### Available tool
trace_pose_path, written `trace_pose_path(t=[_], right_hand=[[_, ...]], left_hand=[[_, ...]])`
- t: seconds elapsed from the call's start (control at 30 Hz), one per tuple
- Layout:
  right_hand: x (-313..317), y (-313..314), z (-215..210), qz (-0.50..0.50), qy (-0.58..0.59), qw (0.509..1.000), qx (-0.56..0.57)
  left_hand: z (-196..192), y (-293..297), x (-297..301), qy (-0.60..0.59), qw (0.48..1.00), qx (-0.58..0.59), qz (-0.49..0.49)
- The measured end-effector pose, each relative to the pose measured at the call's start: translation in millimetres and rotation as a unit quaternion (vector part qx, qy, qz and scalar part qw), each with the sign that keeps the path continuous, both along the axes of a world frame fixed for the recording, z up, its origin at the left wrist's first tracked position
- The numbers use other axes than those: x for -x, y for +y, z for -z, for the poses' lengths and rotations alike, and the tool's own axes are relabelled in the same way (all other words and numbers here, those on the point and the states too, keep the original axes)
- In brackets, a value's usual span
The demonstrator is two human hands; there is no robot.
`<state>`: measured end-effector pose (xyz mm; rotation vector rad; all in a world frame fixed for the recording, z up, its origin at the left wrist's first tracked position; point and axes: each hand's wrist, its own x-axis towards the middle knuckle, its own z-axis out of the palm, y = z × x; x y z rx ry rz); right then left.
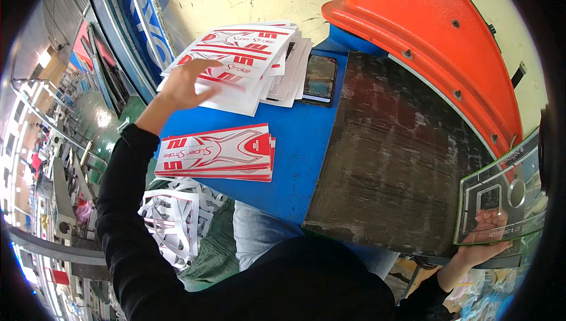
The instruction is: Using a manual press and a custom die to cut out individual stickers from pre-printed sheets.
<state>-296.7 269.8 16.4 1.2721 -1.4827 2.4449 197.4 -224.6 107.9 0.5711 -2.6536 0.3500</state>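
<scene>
My left hand [187,85] reaches over a stack of white sheets printed in red [247,47] on the blue tabletop. Its thumb stands apart from the fingers, and the fingertips are slightly blurred against the top sheets. Closer to me lies a pile of red-and-white printed cards [215,153] with straight-cut edges. Far to the right, my right hand [486,251] is closed at the lower edge of a clear plate [501,194] with a round hole and line markings. Its curled fingers show through the plate.
A dark, scuffed cutting pad [389,162] covers the right of the blue table [295,126]. Above it juts an orange machine arm [424,20] with bolts. A phone [319,79] lies beside the sheets. Below the table, white paper scraps [177,221] fill a green sack [209,250].
</scene>
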Motion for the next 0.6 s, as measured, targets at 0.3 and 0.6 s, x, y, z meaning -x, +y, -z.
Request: trace_pose_path(t=[0.3, 0.6], right_hand=[[-3, 3, -5, 0.073, -0.043, 0.996, -0.008], [-5, -3, -3, 0.007, -0.012, 1.0, -0.007]], left_hand=[[-7, 43, 125, 0.09, 0.97, -0.136, -0.182], [-39, -29, 134, -0.012, 0.941, -0.252, -0.226]])
